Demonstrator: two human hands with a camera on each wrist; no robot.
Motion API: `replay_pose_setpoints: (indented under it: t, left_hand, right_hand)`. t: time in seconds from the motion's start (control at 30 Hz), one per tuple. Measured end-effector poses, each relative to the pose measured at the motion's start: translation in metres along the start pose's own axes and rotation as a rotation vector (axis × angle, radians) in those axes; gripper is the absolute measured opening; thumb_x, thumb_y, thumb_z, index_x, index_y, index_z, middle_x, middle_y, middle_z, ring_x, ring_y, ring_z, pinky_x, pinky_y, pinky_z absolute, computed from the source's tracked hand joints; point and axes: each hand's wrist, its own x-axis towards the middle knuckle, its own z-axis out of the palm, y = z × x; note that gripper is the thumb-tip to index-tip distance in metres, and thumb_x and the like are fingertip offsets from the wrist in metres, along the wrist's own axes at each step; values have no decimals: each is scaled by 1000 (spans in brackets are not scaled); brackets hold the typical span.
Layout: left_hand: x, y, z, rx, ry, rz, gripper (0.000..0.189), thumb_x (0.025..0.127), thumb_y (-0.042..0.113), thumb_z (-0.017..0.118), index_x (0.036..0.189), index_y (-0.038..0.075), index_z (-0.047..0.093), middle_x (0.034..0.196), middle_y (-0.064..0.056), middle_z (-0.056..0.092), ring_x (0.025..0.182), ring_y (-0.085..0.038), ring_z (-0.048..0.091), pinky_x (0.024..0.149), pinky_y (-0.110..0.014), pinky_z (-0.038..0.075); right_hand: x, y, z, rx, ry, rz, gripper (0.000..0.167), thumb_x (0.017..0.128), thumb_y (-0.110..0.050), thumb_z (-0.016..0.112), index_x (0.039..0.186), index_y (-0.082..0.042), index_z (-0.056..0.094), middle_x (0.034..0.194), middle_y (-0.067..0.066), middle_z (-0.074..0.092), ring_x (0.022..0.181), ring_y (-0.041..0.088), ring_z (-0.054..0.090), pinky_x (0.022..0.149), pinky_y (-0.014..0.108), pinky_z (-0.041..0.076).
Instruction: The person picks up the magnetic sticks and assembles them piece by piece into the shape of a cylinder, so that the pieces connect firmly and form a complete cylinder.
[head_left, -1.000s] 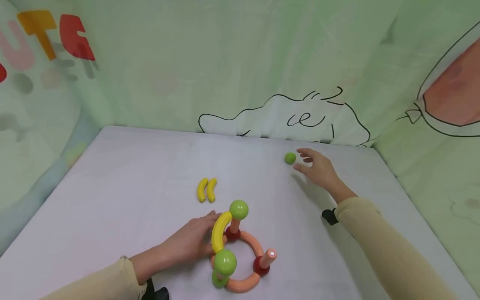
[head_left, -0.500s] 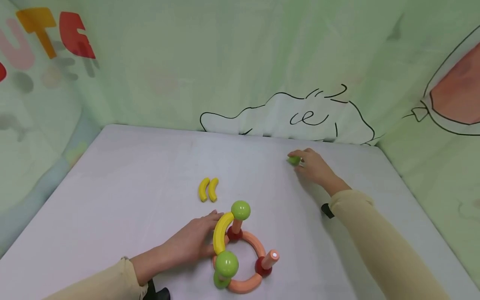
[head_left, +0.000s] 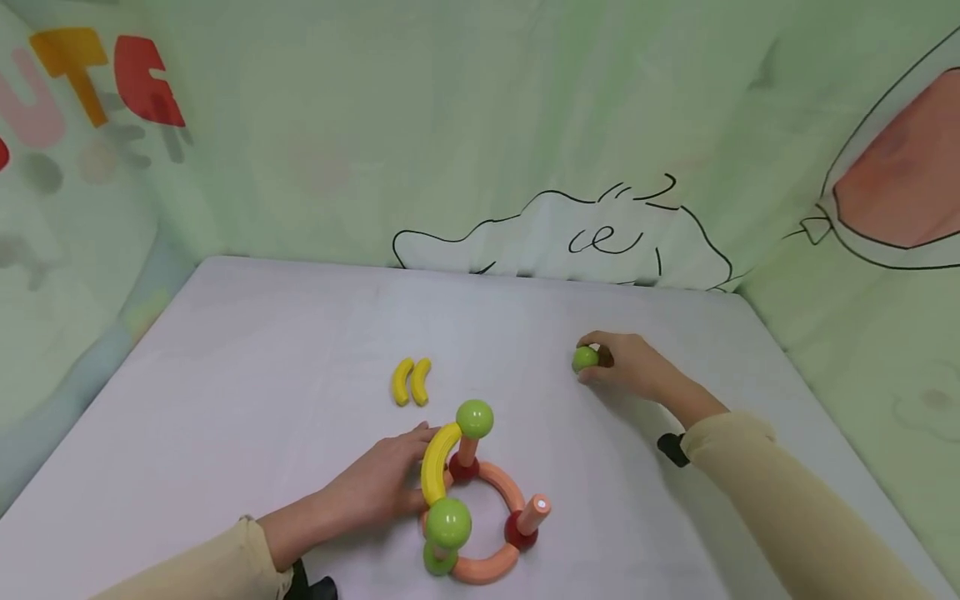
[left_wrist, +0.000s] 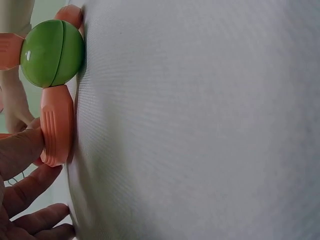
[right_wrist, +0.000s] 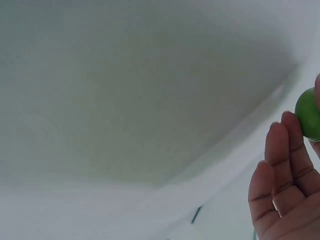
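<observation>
My right hand [head_left: 636,367] pinches a green ball [head_left: 585,359] between thumb and fingertips above the far right of the table; the ball is partly cut off in the right wrist view. At the front, my left hand [head_left: 378,481] holds a ball-and-rod toy frame by an orange curved rod [left_wrist: 56,127], thumb on one side and fingers on the other. The frame's ring joins orange rods [head_left: 487,570] with red balls [head_left: 521,530] and a green ball [left_wrist: 52,53]. A yellow curved rod [head_left: 435,463] bridges two raised green balls [head_left: 475,418]. One upright orange rod [head_left: 534,514] has a bare top.
Two short yellow curved rods [head_left: 411,382] lie side by side beyond the frame. The table [head_left: 300,333] has a pale cloth cover, and a green printed fabric wall [head_left: 337,150] rises behind it and along the sides.
My right hand has closed its fingers on the green ball at the back of the table and brought it nearer. My left hand and the toy frame have stayed in place.
</observation>
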Motion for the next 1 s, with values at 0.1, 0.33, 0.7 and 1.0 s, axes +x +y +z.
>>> replay_pose_setpoints:
  t: [0.1, 0.33, 0.7, 1.0]
  left_hand:
    - [0, -1, 1, 4, -2, -13, 40, 89, 19, 79, 127, 11, 70, 146, -11, 60, 146, -44, 43, 116, -61, 38]
    - [-1, -1, 1, 3, 7, -13, 38, 91, 21, 77, 128, 11, 70, 145, -11, 61, 146, -43, 43, 115, -61, 39]
    - [-3, 0, -1, 13, 27, 19, 36, 94, 22, 74, 128, 10, 70, 141, -10, 64, 144, -43, 46, 115, -59, 39]
    - [-2, -1, -1, -2, 5, 9, 37, 92, 19, 77, 127, 11, 70, 140, -9, 64, 146, -41, 44, 117, -59, 37]
  right_hand:
    - [-17, -13, 0, 60, 38, -37, 43, 93, -21, 76, 128, -2, 63, 94, 7, 66, 86, 19, 58, 70, 28, 49]
    - [-67, -49, 0, 151, 174, -235, 38, 87, -18, 81, 122, -10, 68, 94, -6, 70, 85, 7, 60, 73, 25, 53]
    - [-118, -101, -2, 332, 158, -533, 47, 86, -9, 82, 128, -21, 67, 113, -9, 72, 100, 4, 61, 83, 22, 52]
    - [-136, -121, 6, 372, 77, -680, 51, 83, -8, 84, 129, -22, 67, 114, -8, 71, 107, 8, 61, 88, 26, 55]
